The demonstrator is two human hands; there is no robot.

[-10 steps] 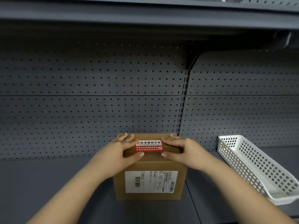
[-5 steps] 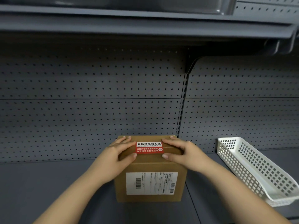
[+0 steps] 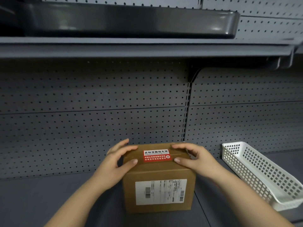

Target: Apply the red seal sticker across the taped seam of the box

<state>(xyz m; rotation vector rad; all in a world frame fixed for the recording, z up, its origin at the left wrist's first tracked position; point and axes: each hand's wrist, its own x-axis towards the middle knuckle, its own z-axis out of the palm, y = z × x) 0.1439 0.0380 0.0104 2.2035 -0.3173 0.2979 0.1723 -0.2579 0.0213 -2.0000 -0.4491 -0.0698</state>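
Observation:
A brown cardboard box (image 3: 157, 174) stands on the grey shelf, with a white shipping label on its front face. The red seal sticker (image 3: 156, 155) lies flat on the box top, across the taped seam. My left hand (image 3: 113, 163) arches over the top left edge of the box, its fingertips and thumb touching the cardboard just left of the sticker. My right hand (image 3: 195, 158) arches over the top right edge in the same way, just right of the sticker. Neither hand touches the sticker, and neither holds anything.
A white perforated plastic basket (image 3: 262, 174) sits on the shelf to the right of the box. A grey pegboard wall (image 3: 98, 112) rises behind. Overhead is an upper shelf (image 3: 147, 48) carrying a dark tray (image 3: 131, 20).
Both hands have slid outward off the ends of the sticker to the box's top edges. The view has tilted up, showing more of the upper shelf.

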